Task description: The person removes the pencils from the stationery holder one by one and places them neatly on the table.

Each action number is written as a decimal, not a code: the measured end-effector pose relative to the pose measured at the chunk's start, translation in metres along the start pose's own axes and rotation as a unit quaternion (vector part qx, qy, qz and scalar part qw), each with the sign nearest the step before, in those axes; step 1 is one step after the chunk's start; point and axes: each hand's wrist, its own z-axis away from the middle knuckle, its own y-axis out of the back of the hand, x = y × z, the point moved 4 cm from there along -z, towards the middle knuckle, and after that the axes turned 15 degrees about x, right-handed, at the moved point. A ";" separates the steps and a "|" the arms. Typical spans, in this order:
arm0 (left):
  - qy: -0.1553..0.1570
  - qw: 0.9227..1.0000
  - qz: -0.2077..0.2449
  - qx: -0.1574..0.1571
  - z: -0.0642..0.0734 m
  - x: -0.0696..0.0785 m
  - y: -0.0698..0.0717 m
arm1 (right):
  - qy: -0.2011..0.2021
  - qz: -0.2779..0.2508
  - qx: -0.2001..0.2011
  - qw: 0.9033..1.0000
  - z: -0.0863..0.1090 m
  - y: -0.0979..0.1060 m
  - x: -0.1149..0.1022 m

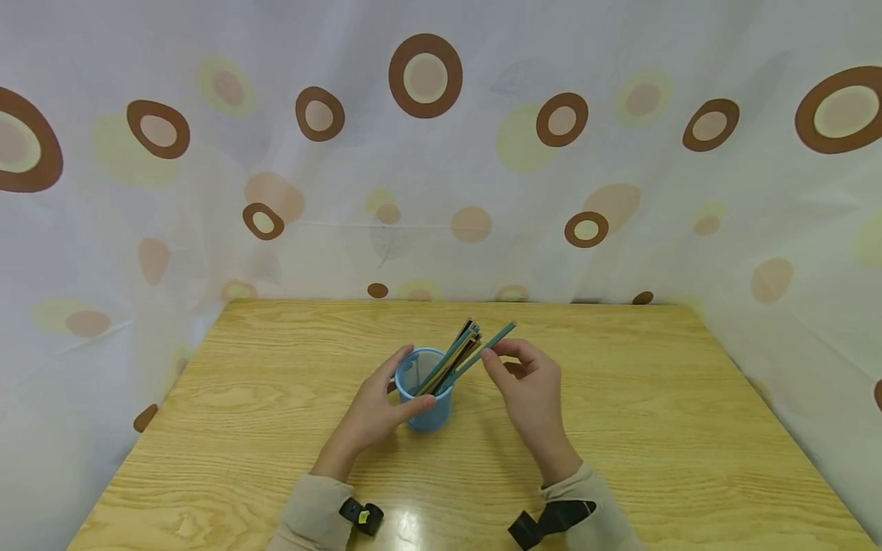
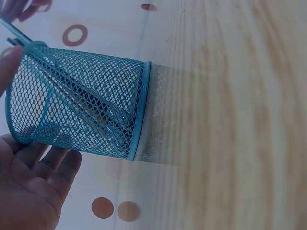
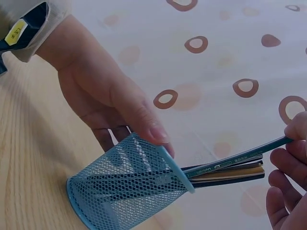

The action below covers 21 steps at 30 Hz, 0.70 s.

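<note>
A blue mesh pen holder (image 1: 432, 415) stands on the wooden table, with my left hand (image 1: 375, 409) gripping it near the rim, thumb on the near side and fingers round the far side. Several pencils (image 3: 235, 175) lean together in the holder toward the right, dark, yellow and green ones among them. My right hand (image 1: 534, 383) pinches a green pencil (image 3: 225, 162) near its upper end between thumb and fingers. That pencil slants apart from the bundle, its lower part still inside the holder. In the left wrist view the pencils show through the mesh (image 2: 86, 103).
The wooden table (image 1: 654, 428) reaches back to a white curtain (image 1: 427, 168) with brown and pale ovals, which also hangs along both sides. Black straps with small devices (image 1: 361, 516) sit on both wrists over beige sleeves.
</note>
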 end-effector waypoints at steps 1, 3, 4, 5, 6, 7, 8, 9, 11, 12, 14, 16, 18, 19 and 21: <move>-0.002 1.000 0.000 0.000 0.000 0.000 0.000 | 0.000 -0.005 0.001 1.000 -0.001 0.001 0.003; -0.004 1.000 0.001 0.000 0.000 0.001 0.000 | 0.001 -0.016 0.003 1.000 -0.004 0.004 0.008; -0.005 1.000 0.002 0.001 0.001 0.001 0.000 | 0.003 -0.020 0.005 1.000 -0.004 0.005 0.008; -0.006 1.000 0.003 0.001 0.001 0.002 0.000 | 0.005 -0.022 0.007 1.000 -0.005 0.006 0.008; -0.007 1.000 0.005 0.001 0.001 0.002 0.000 | 0.008 -0.025 0.010 1.000 -0.005 0.007 0.007; -0.005 1.000 0.006 0.001 0.001 0.002 0.000 | 0.010 -0.029 0.013 0.999 -0.006 0.008 0.007; -0.005 1.000 0.008 0.001 0.001 0.002 0.000 | 0.012 -0.032 0.016 0.999 -0.006 0.008 0.006; -0.005 1.000 0.009 0.002 0.001 0.002 0.000 | 0.014 -0.034 0.019 0.999 -0.006 0.009 0.005; -0.004 1.000 0.010 0.003 0.001 0.001 0.000 | 0.017 -0.039 0.024 0.999 -0.007 0.011 0.003; -0.003 1.000 0.011 0.003 0.001 0.001 0.000 | 0.018 -0.043 0.025 0.999 -0.008 0.011 0.003; -0.003 1.000 0.010 0.003 0.001 0.001 0.000 | 0.023 -0.051 0.027 0.998 -0.008 0.013 0.002; -0.004 1.000 0.009 0.003 0.001 0.001 -0.001 | 0.026 -0.059 0.027 0.998 -0.009 0.014 0.001; -0.005 1.000 0.009 0.001 0.000 0.001 -0.001 | 0.030 -0.064 0.029 0.997 -0.010 0.015 0.000; -0.005 1.000 0.010 0.001 0.000 0.000 -0.001 | 0.032 -0.065 0.031 0.997 -0.010 0.016 -0.001; -0.006 1.000 0.013 0.000 0.000 0.000 -0.001 | 0.037 -0.069 0.033 0.996 -0.011 0.018 -0.002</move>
